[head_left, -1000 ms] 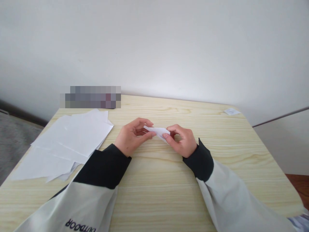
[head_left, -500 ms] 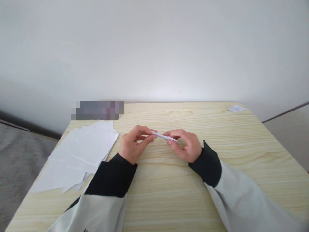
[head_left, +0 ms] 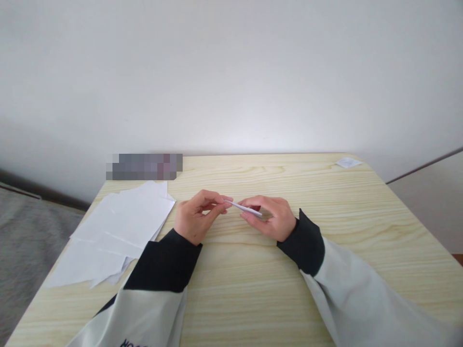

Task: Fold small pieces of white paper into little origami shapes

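A narrow piece of folded white paper (head_left: pixel 246 208) is held above the table, seen nearly edge-on and sloping down to the right. My left hand (head_left: pixel 198 215) pinches its left end between thumb and fingers. Around its right part, my right hand (head_left: pixel 271 217) has the thumb below and the fingers above. The paper's faces are mostly turned out of sight, so its full shape cannot be made out.
Loose white sheets (head_left: pixel 119 221) lie overlapping on the left of the wooden table (head_left: pixel 231 299). Behind them is a pixelated dark object (head_left: pixel 144 167). A small folded white paper piece (head_left: pixel 349 162) lies at the far right corner. A pale wall (head_left: pixel 231 77) stands behind the table.
The folded paper tilts slightly more, and my right thumb has shifted back from its right end. Everything in view has moved a little to the left.
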Motion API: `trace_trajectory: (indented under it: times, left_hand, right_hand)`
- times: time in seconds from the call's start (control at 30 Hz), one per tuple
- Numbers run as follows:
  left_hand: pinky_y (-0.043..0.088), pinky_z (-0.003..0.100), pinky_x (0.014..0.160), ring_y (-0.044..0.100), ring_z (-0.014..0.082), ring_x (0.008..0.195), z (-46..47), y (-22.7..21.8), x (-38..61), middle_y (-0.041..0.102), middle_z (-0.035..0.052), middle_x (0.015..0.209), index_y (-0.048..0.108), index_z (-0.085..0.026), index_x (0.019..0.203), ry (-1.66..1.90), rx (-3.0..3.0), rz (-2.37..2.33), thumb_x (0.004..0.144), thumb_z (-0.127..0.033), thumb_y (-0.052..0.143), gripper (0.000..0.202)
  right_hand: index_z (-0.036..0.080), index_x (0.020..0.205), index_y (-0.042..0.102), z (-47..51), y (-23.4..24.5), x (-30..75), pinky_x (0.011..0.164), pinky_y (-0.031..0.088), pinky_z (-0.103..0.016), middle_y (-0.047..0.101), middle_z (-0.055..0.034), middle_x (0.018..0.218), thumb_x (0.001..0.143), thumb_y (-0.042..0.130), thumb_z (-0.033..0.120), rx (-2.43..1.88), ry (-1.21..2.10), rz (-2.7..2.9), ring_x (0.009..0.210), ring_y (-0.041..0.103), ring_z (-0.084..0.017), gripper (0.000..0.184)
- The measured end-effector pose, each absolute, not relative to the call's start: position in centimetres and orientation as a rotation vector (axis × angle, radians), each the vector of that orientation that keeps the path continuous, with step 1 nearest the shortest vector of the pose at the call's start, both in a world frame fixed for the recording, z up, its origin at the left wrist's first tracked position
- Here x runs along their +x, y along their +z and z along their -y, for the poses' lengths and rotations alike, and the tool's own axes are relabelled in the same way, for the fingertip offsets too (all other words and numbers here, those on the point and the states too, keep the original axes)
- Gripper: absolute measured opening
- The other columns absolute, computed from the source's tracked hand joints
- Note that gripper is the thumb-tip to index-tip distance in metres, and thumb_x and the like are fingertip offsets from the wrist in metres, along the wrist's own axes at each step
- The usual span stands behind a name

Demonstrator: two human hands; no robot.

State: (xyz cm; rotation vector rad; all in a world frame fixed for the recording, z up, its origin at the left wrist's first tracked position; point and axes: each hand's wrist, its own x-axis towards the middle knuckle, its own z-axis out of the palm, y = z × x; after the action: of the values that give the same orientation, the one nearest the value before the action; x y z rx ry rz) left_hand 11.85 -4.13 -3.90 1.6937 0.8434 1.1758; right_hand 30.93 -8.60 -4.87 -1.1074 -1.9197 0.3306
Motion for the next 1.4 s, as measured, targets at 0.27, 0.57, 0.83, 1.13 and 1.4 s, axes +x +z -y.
trace_trajectory:
  times: [0.27,0.57,0.83,1.13,1.4]
  left_hand:
    - [0.059,0.023,0.067,0.070,0.0143,0.074,4.24,-3.34,11.64,0.074,0.0030,0.086,0.064,-0.017,0.077,1.173,2.076,-0.901,0.080,-0.025,0.064,0.008]
    - [0.055,0.018,0.059,0.067,0.0108,0.066,4.05,-3.35,11.54,0.073,0.0016,0.080,0.068,-0.018,0.083,1.218,2.297,-0.902,0.079,-0.021,0.066,0.006]
    - [0.055,0.020,0.072,0.069,0.0126,0.083,3.98,-3.15,11.41,0.073,0.0026,0.096,0.065,-0.019,0.083,1.247,2.426,-0.844,0.082,-0.016,0.061,0.005]
    - [0.057,0.018,0.060,0.068,0.0105,0.065,3.93,-3.71,11.61,0.073,-0.0008,0.080,0.065,-0.017,0.088,1.214,2.196,-0.990,0.080,-0.025,0.065,0.011]
    - [0.057,0.017,0.063,0.068,0.0098,0.067,3.96,-3.52,11.56,0.073,-0.0007,0.079,0.067,-0.016,0.082,1.183,2.212,-0.929,0.079,-0.023,0.065,0.007]
  right_hand:
    - [0.021,0.086,0.062,8.51,-5.07,30.90,0.060,0.048,-0.019,0.072,-0.0013,0.078,0.085,0.055,0.024,-1.131,0.230,1.912,0.064,0.065,-0.010,0.008]
    - [0.021,0.089,0.064,8.60,-4.85,31.00,0.063,0.050,-0.020,0.073,-0.0018,0.081,0.086,0.054,0.020,-1.119,0.182,1.938,0.068,0.067,-0.011,0.010]
    - [0.021,0.090,0.063,8.55,-4.70,31.04,0.063,0.050,-0.021,0.073,-0.0019,0.084,0.086,0.054,0.018,-1.101,0.061,2.002,0.068,0.067,-0.012,0.011]
    - [0.020,0.088,0.062,8.42,-4.84,30.92,0.062,0.049,-0.019,0.073,-0.0007,0.079,0.083,0.057,0.015,-1.071,-0.005,1.950,0.065,0.066,-0.010,0.008]
    - [0.019,0.086,0.061,8.50,-4.91,30.80,0.057,0.047,-0.016,0.072,0.0012,0.073,0.082,0.059,0.017,-1.138,-0.016,1.901,0.059,0.065,-0.008,0.005]
